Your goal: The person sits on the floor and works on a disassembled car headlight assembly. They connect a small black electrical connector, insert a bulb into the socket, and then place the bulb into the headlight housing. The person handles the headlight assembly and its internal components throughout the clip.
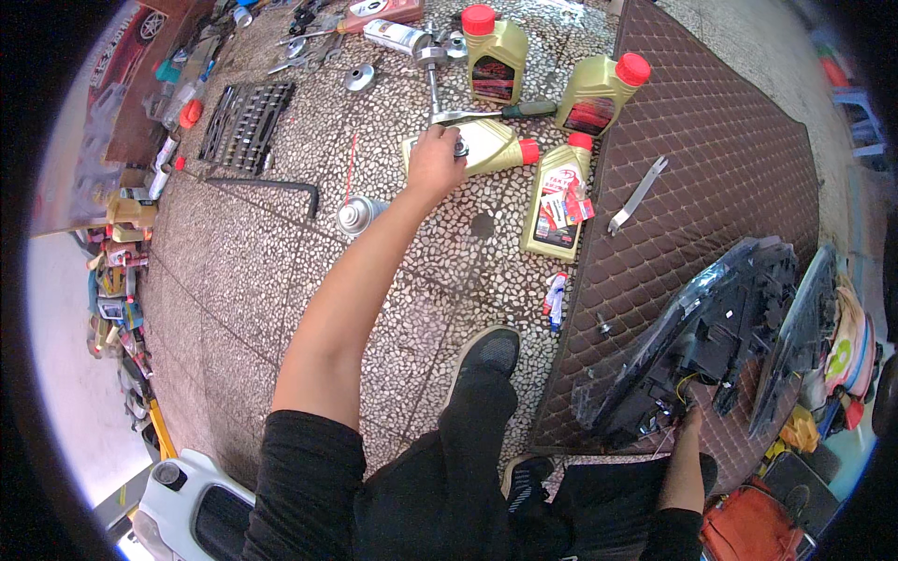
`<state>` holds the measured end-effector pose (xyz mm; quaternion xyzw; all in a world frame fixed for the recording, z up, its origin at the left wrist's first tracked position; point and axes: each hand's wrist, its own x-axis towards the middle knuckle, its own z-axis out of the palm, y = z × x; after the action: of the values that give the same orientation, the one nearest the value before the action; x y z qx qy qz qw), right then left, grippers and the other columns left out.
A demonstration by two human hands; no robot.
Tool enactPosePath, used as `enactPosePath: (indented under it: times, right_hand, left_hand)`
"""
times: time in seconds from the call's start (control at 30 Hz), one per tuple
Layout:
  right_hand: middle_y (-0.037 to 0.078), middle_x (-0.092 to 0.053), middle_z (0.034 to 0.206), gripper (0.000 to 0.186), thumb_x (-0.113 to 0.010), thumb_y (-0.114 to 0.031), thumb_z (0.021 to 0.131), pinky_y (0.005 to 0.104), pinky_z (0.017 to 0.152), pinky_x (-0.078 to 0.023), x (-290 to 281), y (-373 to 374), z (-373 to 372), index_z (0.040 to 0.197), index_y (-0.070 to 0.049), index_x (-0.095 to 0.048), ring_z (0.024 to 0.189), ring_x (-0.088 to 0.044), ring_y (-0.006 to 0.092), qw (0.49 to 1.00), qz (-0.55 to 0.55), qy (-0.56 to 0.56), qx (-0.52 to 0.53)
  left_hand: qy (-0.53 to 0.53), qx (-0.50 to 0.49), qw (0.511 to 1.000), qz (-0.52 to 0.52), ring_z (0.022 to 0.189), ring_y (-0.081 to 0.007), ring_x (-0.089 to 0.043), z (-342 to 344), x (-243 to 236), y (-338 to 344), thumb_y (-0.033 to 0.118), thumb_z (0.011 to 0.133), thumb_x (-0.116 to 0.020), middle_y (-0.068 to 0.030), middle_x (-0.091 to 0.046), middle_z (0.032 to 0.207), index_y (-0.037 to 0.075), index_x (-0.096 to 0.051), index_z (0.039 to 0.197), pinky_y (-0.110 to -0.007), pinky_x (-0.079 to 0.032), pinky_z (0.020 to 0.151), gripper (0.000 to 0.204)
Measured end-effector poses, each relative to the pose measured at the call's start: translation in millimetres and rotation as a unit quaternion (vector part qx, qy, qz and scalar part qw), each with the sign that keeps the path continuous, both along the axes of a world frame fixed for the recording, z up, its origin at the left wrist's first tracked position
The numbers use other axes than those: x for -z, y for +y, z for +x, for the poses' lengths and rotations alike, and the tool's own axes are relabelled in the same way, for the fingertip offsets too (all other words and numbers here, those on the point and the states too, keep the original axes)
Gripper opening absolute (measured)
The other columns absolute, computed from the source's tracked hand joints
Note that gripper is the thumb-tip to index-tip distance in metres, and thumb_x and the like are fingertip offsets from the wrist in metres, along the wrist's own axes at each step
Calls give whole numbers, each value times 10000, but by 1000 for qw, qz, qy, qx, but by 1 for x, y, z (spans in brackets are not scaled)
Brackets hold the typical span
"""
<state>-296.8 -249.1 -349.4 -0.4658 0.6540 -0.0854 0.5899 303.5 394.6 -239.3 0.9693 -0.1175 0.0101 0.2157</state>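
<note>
My left hand (437, 166) reaches far forward with its fingers curled. A round chrome-coloured tool end (461, 148) shows at its fingertips; the rest of that tool is hidden. Under and beside this hand lies a gold oil bottle (496, 147) on its side, red cap to the right. A chrome ratchet (432, 79) and a dark-handled screwdriver (528, 109) lie just beyond. At the lower right, my right hand (690, 421) is at the lower edge of a black headlight assembly (711, 337), near thin wires. Its fingers are mostly hidden, so I cannot see its grip.
Gold bottles (496, 61) with red caps stand beyond and to the right. A spray can (357, 215), a black L-shaped bar (281, 185) and a socket set (246, 126) are on the left. A brown quilted mat (720, 178) carries a metal pry tool (638, 194).
</note>
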Motion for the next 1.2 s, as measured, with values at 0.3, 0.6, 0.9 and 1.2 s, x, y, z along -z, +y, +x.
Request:
enactPosePath:
  times: [0.3,0.6,0.9,1.2]
  right_hand:
    - [173,-688,1013,374,-519,-292,986,466,645,-604,12,14,-38,1137,22,-655,817,-691,341,988,-89,123,-15]
    - [183,-725,976,430,-561,-312,958,429,771,-556,-72,65,39,1025,89,-701,916,-703,322,920,-170,347,-63]
    - [158,-659,720,368,-618,-298,896,439,483,-491,10,-42,-16,844,61,-681,598,-660,326,939,-179,283,-83]
    - [250,-707,968,519,-654,-427,860,467,724,-548,7,-53,-12,935,84,-701,913,-702,372,896,-198,378,-120]
  left_hand:
    - [2,3,998,-55,1023,-364,-621,7,-2,6,161,763,-768,-164,-652,1078,13,-686,1032,-484,-515,905,318]
    - [253,-22,797,-548,936,-98,-641,-78,-110,-33,148,897,-778,-43,-710,1065,-13,-653,1246,-265,-525,830,404]
    - [317,117,656,-675,1112,-220,-664,-136,-197,-48,185,834,-825,-156,-663,1275,-11,-574,1310,-389,-506,1017,573]
    - [380,155,521,-749,1093,-278,-677,-145,-219,-56,224,832,-829,-209,-654,1241,-31,-561,1294,-447,-525,1000,592]
